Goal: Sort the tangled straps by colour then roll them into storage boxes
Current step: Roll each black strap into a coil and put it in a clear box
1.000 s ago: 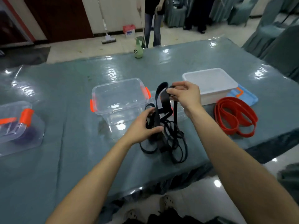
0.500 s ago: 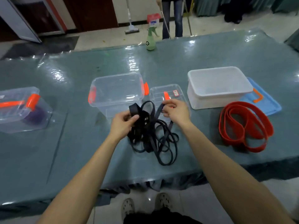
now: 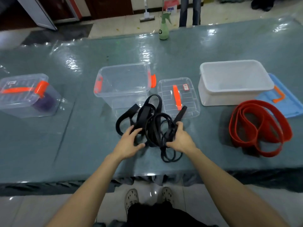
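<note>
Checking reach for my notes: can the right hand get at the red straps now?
Probably yes: only bare table lies between the right hand and the red straps, though it grips the black straps and must let go first.

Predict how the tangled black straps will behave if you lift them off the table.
Probably floppy: the black straps lie in loose, curling loops on the table. Likely to rise as one clump, since thin and wide loops thread through each other. Probably light for their bulk; it is mostly open gaps.
</note>
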Demonstrator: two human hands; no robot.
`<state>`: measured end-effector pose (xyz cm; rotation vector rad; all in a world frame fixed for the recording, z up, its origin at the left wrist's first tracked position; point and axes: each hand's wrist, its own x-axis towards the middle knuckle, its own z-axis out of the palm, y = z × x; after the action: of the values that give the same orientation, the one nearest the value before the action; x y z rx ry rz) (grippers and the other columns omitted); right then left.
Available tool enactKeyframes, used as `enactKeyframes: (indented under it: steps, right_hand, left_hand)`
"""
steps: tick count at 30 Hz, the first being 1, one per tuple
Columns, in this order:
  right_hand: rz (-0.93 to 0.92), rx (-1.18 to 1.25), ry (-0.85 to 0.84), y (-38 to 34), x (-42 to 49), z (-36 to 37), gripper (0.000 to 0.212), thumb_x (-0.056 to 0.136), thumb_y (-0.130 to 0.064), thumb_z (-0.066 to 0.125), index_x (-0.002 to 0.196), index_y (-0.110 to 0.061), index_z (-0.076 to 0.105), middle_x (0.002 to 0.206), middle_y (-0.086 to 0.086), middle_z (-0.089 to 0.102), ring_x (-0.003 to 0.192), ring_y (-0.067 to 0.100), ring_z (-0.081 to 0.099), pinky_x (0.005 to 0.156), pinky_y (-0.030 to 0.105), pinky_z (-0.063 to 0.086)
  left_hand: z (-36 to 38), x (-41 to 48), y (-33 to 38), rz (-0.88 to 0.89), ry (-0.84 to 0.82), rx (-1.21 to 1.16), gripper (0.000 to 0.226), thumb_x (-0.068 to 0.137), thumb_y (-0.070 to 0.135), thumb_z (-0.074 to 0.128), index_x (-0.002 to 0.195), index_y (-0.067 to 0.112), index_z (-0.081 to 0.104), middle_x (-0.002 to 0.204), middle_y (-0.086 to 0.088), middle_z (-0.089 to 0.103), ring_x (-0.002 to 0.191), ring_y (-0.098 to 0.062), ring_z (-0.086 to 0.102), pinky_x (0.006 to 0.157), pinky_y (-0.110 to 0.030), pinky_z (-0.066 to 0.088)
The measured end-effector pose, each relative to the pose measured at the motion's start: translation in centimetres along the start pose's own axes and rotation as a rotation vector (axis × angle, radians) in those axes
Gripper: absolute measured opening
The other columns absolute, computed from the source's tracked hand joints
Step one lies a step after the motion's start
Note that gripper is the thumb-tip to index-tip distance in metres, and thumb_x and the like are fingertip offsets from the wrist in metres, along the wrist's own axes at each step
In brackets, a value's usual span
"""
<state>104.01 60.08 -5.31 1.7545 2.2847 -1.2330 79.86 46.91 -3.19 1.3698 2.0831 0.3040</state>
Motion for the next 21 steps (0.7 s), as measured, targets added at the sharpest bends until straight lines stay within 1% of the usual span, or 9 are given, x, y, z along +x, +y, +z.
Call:
enactKeyframes:
  steps: [5, 7, 9, 11, 12, 14, 16, 18, 21]
  right_hand:
    - [0.046, 0.151, 0.124, 2.3, 0.0, -1.1, 0.068, 0.087, -0.02, 0.077, 0.146, -0.019, 0.042, 0.102, -0.003, 0.073, 0.093, 0.02, 0.068, 0.082, 0.037, 0.056]
    - [0.057, 0.213, 0.216, 2.8, 0.5, -2.2, 0.041, 0.093, -0.016, 0.07, 0.133, -0.016, 0.06, 0.104, 0.001, 0.076, 0.087, 0.016, 0.068, 0.082, 0.034, 0.054]
    - [0.092, 0.391, 0.206, 2.6, 0.9, -3.9, 0.03, 0.098, -0.006, 0.063, 0.127, -0.012, 0.066, 0.103, 0.012, 0.078, 0.079, 0.02, 0.076, 0.081, 0.041, 0.065]
    - [0.07, 0.368, 0.22, 2.7, 0.9, -5.1, 0.036, 0.099, -0.012, 0.065, 0.134, -0.016, 0.064, 0.105, 0.011, 0.075, 0.086, 0.028, 0.08, 0.083, 0.043, 0.066]
    - [0.031, 0.239, 0.229, 2.7, 0.6, -5.3, 0.044, 0.098, -0.026, 0.07, 0.14, -0.021, 0.061, 0.113, 0.008, 0.071, 0.101, 0.031, 0.077, 0.09, 0.041, 0.062]
    - [0.001, -0.006, 0.151, 2.9, -0.1, -4.4, 0.092, 0.083, -0.072, 0.074, 0.159, -0.03, 0.044, 0.141, 0.011, 0.055, 0.131, 0.036, 0.061, 0.109, 0.048, 0.053]
    - [0.015, -0.179, 0.003, 2.7, -0.8, -1.7, 0.14, 0.063, -0.098, 0.069, 0.171, -0.032, 0.01, 0.16, 0.018, 0.036, 0.148, 0.042, 0.043, 0.118, 0.057, 0.045]
    - [-0.038, -0.426, -0.007, 2.5, -1.3, 1.3, 0.152, 0.063, -0.092, 0.075, 0.171, -0.031, -0.011, 0.165, 0.021, 0.024, 0.153, 0.044, 0.031, 0.12, 0.059, 0.041]
    - [-0.113, -0.425, 0.112, 2.8, -1.0, 2.9, 0.12, 0.086, -0.052, 0.083, 0.172, -0.024, 0.003, 0.153, 0.019, 0.033, 0.14, 0.042, 0.046, 0.109, 0.051, 0.051]
  left_hand:
    - [1.0, 1.2, 0.7, 0.051, -0.036, 0.066, 0.096, 0.087, 0.033, 0.091, 0.168, 0.031, 0.039, 0.181, 0.001, 0.018, 0.166, -0.025, 0.024, 0.132, -0.04, 0.03]
    - [1.2, 1.5, 0.7, 0.063, -0.036, 0.157, 0.105, 0.083, 0.034, 0.094, 0.169, 0.031, 0.034, 0.182, -0.002, 0.012, 0.169, -0.029, 0.013, 0.134, -0.045, 0.028]
    - [1.7, 1.4, 0.6, 0.015, -0.01, 0.24, 0.115, 0.082, 0.037, 0.095, 0.172, 0.035, 0.025, 0.183, -0.002, 0.0, 0.17, -0.033, 0.005, 0.133, -0.052, 0.031]
    - [2.3, 1.3, 0.5, -0.041, 0.072, 0.175, 0.111, 0.087, 0.026, 0.093, 0.173, 0.034, 0.023, 0.183, -0.004, 0.001, 0.167, -0.037, 0.019, 0.131, -0.05, 0.035]
    - [2.6, 1.4, 0.6, -0.037, 0.115, 0.126, 0.105, 0.089, 0.018, 0.09, 0.172, 0.032, 0.027, 0.183, -0.006, 0.006, 0.165, -0.036, 0.027, 0.129, -0.047, 0.038]
    - [2.8, 1.6, 0.9, 0.006, 0.15, 0.111, 0.094, 0.092, 0.008, 0.084, 0.17, 0.03, 0.036, 0.181, -0.007, 0.018, 0.16, -0.033, 0.039, 0.126, -0.045, 0.044]
    - [2.7, 1.9, 0.9, 0.053, 0.141, 0.161, 0.087, 0.093, 0.008, 0.081, 0.167, 0.029, 0.041, 0.178, -0.006, 0.029, 0.154, -0.031, 0.048, 0.124, -0.042, 0.045]
    - [2.6, 1.9, 0.6, 0.091, 0.126, 0.191, 0.087, 0.093, 0.015, 0.083, 0.167, 0.029, 0.041, 0.174, -0.004, 0.037, 0.149, -0.031, 0.053, 0.122, -0.043, 0.047]
    - [3.0, 1.4, -0.3, 0.105, 0.133, 0.18, 0.093, 0.094, 0.022, 0.085, 0.17, 0.03, 0.033, 0.173, -0.005, 0.037, 0.149, -0.031, 0.052, 0.12, -0.045, 0.049]
